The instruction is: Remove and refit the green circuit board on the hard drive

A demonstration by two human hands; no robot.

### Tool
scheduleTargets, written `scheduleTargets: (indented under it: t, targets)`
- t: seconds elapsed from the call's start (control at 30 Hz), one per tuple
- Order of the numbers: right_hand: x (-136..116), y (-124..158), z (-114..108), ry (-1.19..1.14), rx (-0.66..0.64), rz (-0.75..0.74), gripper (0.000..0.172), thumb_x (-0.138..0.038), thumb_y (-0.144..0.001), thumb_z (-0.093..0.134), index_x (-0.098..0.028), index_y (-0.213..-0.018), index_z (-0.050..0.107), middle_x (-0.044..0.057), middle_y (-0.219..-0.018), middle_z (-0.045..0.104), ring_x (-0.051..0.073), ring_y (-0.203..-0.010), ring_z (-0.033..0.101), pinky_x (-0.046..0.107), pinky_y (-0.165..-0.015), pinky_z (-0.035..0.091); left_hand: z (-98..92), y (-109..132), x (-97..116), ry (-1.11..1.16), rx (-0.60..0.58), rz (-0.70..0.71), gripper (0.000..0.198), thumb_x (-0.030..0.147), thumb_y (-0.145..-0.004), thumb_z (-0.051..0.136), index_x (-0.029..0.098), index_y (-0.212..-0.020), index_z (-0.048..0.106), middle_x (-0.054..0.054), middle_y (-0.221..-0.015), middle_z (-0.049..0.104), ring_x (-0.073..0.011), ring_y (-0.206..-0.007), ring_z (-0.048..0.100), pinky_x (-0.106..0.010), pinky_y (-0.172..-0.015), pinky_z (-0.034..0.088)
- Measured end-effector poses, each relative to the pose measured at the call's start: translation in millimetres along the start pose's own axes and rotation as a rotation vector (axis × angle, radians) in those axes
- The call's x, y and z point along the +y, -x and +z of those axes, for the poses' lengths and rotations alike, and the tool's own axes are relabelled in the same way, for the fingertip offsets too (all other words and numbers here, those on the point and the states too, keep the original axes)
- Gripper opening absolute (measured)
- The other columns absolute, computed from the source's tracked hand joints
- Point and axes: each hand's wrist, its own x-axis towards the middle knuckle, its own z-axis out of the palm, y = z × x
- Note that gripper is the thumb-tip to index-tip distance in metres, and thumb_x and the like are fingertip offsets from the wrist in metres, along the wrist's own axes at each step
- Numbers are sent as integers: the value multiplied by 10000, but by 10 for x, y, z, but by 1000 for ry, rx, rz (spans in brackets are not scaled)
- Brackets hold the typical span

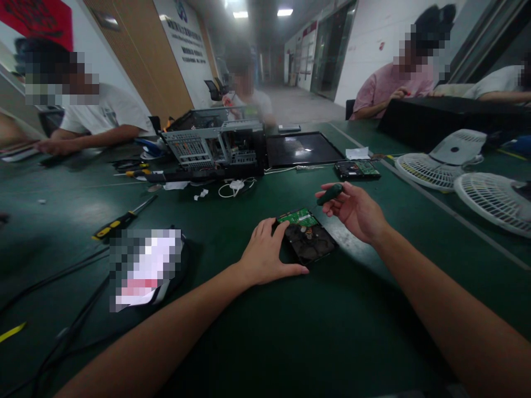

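Observation:
A hard drive (310,239) lies on the green table with its green circuit board facing up. My left hand (265,250) grips its left side, the thumb along the near edge and the index finger at the far left corner. Above and to the right of the drive, my right hand (357,209) is closed around the dark green handle of a small screwdriver (331,194). The screwdriver's tip cannot be made out. Farther back on the right lies a second hard drive (357,169), apart from both hands.
An opened computer case (211,146) and a dark flat panel (305,148) lie ahead. White fan grilles (427,166) are at right. A yellow-black screwdriver (118,223), a blurred-out pouch-like item (151,265) and black cables (78,315) lie left. Several people sit around the table.

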Motion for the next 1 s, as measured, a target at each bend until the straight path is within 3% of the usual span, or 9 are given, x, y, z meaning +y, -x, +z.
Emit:
scheduleTargets:
  t: [1.0]
  targets:
    - [17,15,7,32,-5,-69,239,-402,-980,536,-226,-1019,693,103,-1099,712,187,-734,607,349,-606,436,-20,-2,19,7,-1,-3,1227,944,-601,640,222,-1553,363,-199,-1588,319,-463,-1489,269,-626,-1204,296]
